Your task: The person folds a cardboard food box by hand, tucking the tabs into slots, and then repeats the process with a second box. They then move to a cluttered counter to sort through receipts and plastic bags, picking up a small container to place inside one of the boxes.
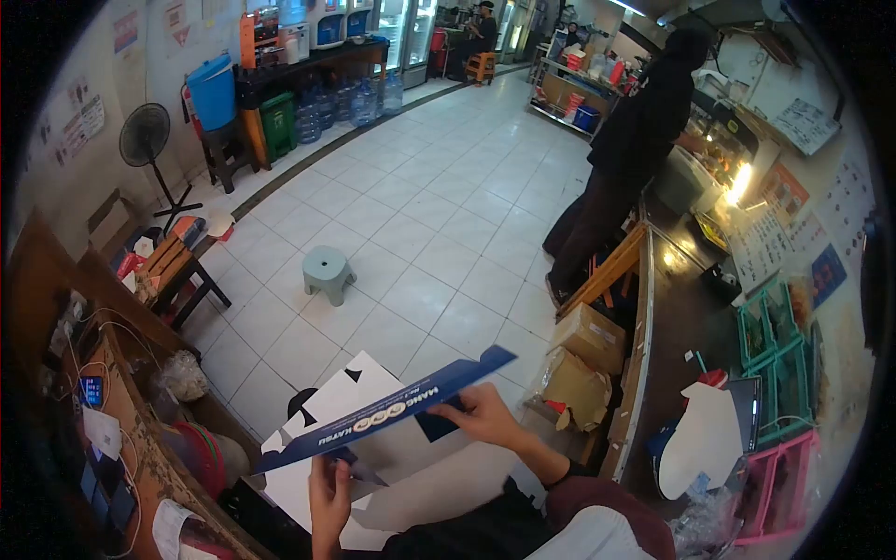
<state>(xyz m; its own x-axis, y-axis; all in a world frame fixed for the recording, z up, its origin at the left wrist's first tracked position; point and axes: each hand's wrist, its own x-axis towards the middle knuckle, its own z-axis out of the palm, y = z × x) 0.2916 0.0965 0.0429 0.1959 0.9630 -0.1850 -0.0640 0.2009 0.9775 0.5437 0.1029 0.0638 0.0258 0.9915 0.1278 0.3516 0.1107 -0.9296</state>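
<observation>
A dark blue cardboard food box [373, 415], printed with white lettering that includes "KATSU", is held across my lap, partly folded. My left hand [329, 493] grips its lower left part, thumb up and fingers behind the card. Over on the other end, my right hand [483, 416] pinches the edge near a blue flap. White unfolded card sheets [313, 411] with dark cut-outs lie beneath and behind it, over my legs. The underside of the box is mostly hidden.
A grey stool [328, 273] stands on the tiled floor ahead. Cardboard boxes [586, 342] sit at right beside the long counter [686, 327], where a person in dark clothes [642, 121] stands. Green baskets [782, 373] and a pink basket [777, 490] line the counter. A worn wooden desk [131, 411] is at left.
</observation>
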